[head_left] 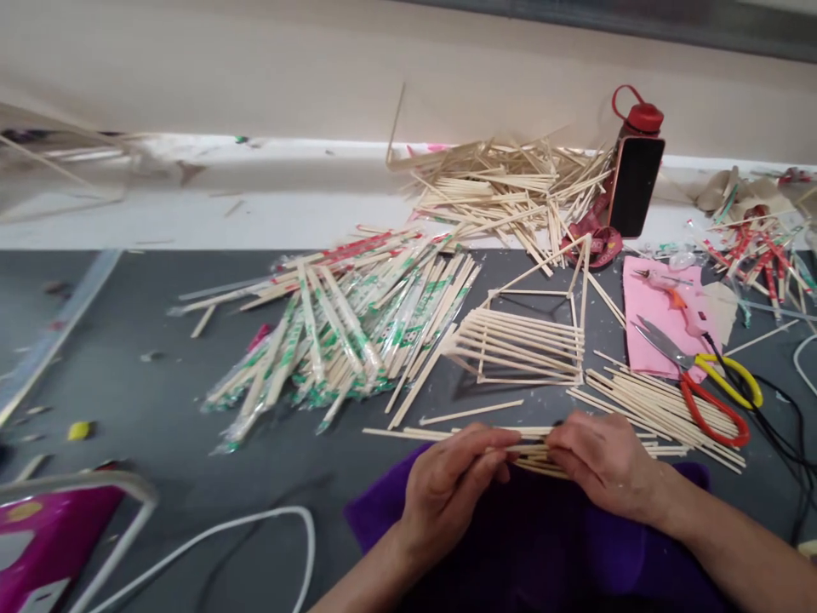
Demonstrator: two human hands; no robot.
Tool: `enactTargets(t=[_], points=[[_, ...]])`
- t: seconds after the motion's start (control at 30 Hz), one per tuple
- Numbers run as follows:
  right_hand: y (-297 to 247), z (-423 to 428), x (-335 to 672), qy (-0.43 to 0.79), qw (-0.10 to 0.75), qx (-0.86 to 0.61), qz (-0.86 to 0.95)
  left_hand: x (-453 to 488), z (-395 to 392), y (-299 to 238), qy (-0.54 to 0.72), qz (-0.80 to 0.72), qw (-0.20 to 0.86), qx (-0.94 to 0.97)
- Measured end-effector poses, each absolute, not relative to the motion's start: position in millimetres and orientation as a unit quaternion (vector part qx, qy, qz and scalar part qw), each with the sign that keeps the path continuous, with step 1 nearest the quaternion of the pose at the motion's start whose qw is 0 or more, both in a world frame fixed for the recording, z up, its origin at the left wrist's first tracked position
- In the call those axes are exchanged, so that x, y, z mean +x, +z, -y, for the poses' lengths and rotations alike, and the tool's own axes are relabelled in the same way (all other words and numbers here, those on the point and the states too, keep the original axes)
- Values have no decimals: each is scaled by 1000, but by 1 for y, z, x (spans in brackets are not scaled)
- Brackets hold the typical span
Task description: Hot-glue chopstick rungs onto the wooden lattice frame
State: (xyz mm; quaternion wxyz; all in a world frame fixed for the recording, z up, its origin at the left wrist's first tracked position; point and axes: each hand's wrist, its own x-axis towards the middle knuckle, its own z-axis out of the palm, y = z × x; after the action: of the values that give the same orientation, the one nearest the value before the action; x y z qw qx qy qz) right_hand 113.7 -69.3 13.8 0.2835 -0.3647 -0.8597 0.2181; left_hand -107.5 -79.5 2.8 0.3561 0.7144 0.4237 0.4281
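Near the table's front edge, my left hand [450, 477] and my right hand [606, 464] are closed around a small bundle of wooden chopsticks [539, 460], one at each end. Their fingers cover the ends of the bundle. Beneath both hands lies a purple cloth [536, 545]. Just beyond them a frame built from chopsticks [527, 345] stands on the grey table, with a row of parallel sticks across it. A loose chopstick [472, 412] lies between the frame and my hands. More bare chopsticks [664, 409] are spread beside my right hand.
Paper-wrapped chopsticks [345, 332] are heaped left of the frame. Behind lies a pile of bare sticks [504, 187], beside a phone [637, 187] leaning on a red-capped bottle [643, 119]. Scissors [695, 370] and a glue gun [686, 306] lie right, near a black cable [775, 409].
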Motion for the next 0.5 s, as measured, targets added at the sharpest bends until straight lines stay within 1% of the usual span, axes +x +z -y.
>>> enactTargets(t=[0.17,0.37,0.43,0.5], points=[[28,71,115,229,263,-387,853,-109,77,4,427,-416,408,692],[51,68,120,228,274,-394,847,-112,77,18,405,-375,458,697],[54,65,124,224,284,-379,852,-112,78,26,398,-364,453,710],[55,62,128,214,300,-361,857,-111,77,36,388,-409,415,714]])
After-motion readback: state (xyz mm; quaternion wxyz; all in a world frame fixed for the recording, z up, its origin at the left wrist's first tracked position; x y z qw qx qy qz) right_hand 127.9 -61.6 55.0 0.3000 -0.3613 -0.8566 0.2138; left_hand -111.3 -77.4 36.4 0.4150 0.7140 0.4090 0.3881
